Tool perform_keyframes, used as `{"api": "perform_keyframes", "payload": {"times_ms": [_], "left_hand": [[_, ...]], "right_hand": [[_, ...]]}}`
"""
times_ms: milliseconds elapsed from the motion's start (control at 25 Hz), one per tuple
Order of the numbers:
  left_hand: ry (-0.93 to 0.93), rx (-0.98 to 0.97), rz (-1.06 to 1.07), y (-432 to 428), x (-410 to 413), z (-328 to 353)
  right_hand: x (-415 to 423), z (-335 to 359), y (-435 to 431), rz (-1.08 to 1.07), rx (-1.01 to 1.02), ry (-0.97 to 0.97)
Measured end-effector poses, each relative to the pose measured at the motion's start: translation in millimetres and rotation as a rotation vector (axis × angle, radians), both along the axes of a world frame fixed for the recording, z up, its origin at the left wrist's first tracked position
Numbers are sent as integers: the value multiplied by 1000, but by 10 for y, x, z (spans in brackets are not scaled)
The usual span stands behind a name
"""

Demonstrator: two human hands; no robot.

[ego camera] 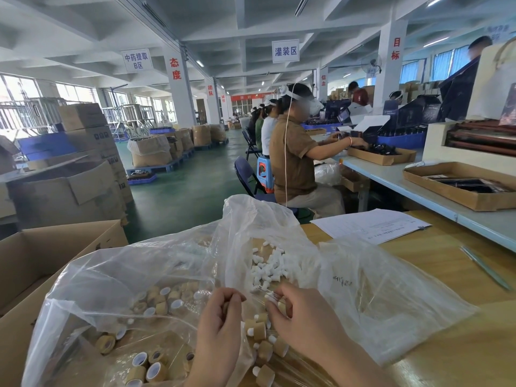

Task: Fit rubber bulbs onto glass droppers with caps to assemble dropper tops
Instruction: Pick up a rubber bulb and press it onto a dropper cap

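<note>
Head view

1. Clear plastic bag (117, 275), left, its near side lying over an open cardboard box (42, 252). Contents: loose tan caps (156, 303), tumbled every way, many showing a white liner.
2. Second clear bag (377, 289), centre to right, spread on the wooden bench (446, 247). Contents: a heap of white rubber bulbs (265, 266), just beyond the hands.
3. Dropper tops (262, 331), each a tan cap with a white bulb end poking out, lying on clear film between and below the two hands.
4. Left hand (220, 325): back to the camera, fingers (231, 298) curled with the tips drawn together against the thumb. Whether they grip anything cannot be told.
5. Right hand (304, 322): back to the camera, fingers (282, 300) curled and clamped on a white-tipped piece (270, 296) at the near edge of the bulb heap; its exact make-up is hidden by the fingers.
6. Also on the bench: a printed paper sheet (371, 224) and a slim rod (485, 268), well apart from the bags.
7. Beyond: seated workers (296, 160) in a row at a long pale bench (396, 180) carrying cardboard trays (460, 191); stacked cartons (86, 135) on the green floor
</note>
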State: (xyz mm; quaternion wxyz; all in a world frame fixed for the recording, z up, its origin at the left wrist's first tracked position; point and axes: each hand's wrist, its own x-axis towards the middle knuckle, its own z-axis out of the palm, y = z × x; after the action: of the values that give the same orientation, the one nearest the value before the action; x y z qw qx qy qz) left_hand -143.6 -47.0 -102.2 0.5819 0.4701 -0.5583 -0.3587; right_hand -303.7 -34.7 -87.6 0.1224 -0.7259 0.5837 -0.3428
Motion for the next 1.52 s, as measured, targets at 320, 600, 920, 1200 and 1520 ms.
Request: {"api": "perform_keyframes", "payload": {"times_ms": [320, 600, 920, 1200, 1520], "left_hand": [[-202, -78, -91, 61, -14, 86], [-204, -123, -16, 88, -33, 55], [-88, -45, 54, 23, 13, -9], [-153, -66, 51, 49, 51, 46], [-117, -28, -26, 58, 76, 91]], "right_hand": [[44, -39, 0, 207, 10, -244], [78, -45, 8, 296, 35, -224], [3, 32, 6, 190, 52, -228], [-50, -16, -33, 175, 2, -233], [-87, -3, -27, 193, -68, -83]]}}
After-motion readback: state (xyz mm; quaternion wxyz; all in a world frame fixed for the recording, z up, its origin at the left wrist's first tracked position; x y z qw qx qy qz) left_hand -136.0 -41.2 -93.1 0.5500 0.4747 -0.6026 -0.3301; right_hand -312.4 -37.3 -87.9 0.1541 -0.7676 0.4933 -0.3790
